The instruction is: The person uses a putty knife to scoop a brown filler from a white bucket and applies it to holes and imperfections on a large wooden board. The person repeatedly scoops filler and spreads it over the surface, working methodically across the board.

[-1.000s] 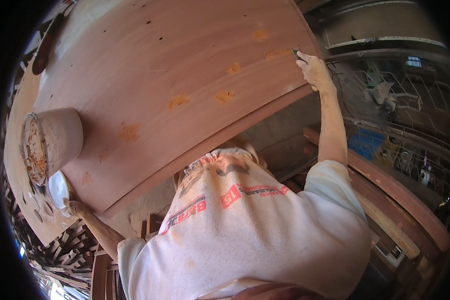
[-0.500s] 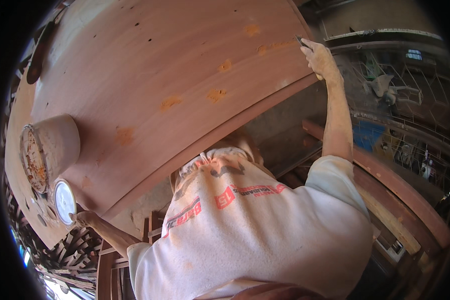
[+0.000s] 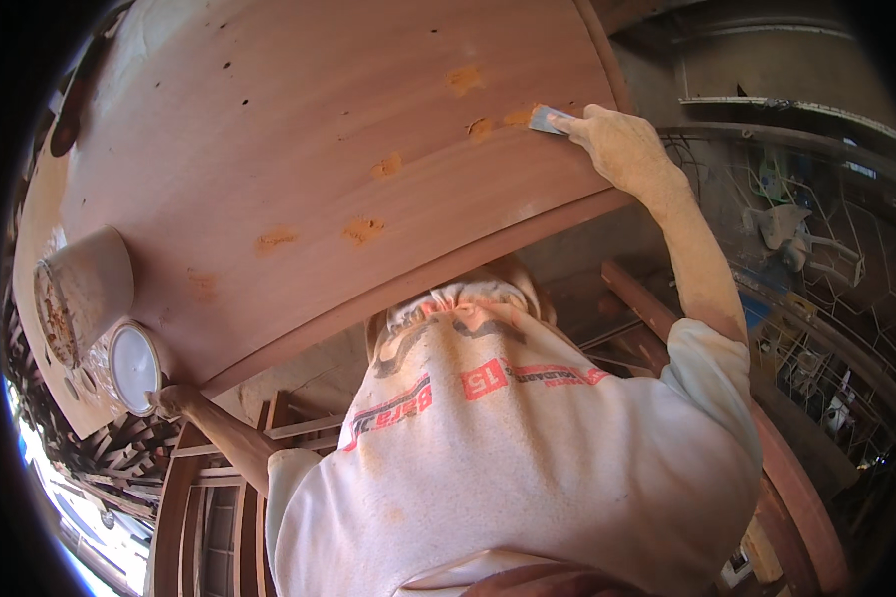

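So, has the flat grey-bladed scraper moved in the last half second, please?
Yes: the scraper in the right hand shifted leftward, away from the right edge of the reddish-brown wooden board.

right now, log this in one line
right hand: holds flat scraper at brown panel | left hand: holds round white lid | bucket: beside lid | panel: orange patches

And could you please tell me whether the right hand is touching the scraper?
Touching. The head view shows it: the right hand grips one end of the scraper, whose blade sticks out to the left.
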### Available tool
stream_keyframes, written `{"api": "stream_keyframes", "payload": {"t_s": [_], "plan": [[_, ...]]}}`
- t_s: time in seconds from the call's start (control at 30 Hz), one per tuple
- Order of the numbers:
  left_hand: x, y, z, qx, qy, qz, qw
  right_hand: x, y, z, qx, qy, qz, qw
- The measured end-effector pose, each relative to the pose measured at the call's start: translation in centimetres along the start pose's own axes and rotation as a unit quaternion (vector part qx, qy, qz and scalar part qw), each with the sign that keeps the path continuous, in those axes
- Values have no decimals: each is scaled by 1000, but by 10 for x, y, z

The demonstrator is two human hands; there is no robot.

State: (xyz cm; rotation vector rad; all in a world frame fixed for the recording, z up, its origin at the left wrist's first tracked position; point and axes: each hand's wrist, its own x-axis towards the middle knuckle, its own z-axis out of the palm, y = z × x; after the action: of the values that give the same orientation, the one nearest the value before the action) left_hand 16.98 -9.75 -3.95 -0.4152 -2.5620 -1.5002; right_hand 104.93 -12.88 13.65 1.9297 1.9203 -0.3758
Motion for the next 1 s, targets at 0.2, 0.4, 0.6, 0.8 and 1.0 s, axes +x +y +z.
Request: {"api": "stream_keyframes", "payload": {"t_s": [0.2,0.4,0.6,0.8,1.0], "plan": [[-17,15,-2,50,-15,25,998,-19,75,-8,-19,-29,79,996],[-29,18,2,90,-56,49,993,-25,29,5,139,82,91,983],[53,-33,-5,227,-32,208,951,-27,15,37,197,73,114,971],[30,-25,8,175,-45,109,978,-26,9,26,198,54,116,972],[47,-28,11,176,-42,112,977,-19,6,11,205,94,78,971]]}}
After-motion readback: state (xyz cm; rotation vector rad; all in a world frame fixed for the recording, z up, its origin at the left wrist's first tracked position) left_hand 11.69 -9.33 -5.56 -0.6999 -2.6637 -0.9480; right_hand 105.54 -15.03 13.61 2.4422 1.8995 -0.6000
